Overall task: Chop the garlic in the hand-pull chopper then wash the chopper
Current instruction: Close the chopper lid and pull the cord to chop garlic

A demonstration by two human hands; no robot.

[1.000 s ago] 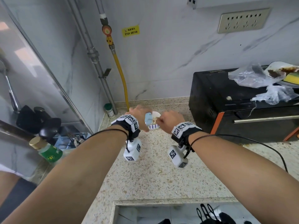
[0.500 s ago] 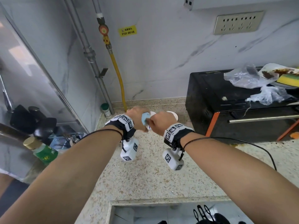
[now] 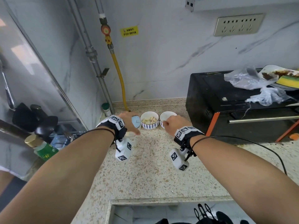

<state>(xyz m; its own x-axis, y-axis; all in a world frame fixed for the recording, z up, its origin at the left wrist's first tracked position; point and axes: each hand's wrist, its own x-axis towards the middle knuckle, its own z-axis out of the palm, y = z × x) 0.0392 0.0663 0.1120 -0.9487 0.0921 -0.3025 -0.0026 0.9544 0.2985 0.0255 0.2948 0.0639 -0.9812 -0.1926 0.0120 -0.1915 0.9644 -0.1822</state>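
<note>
Centre frame, above the speckled counter [image 3: 153,167], the hands have parted. The left hand [image 3: 127,122] still grips the blue chopper [image 3: 135,123], and the right hand [image 3: 172,125] has drawn off to the right, clenched. That looks like a pull stroke, so chopping seems under way. Whether the right hand holds the cord I cannot tell. Just behind, a patterned bowl [image 3: 149,126] holds garlic [image 3: 149,119]; the chopper's contents are hidden.
</note>
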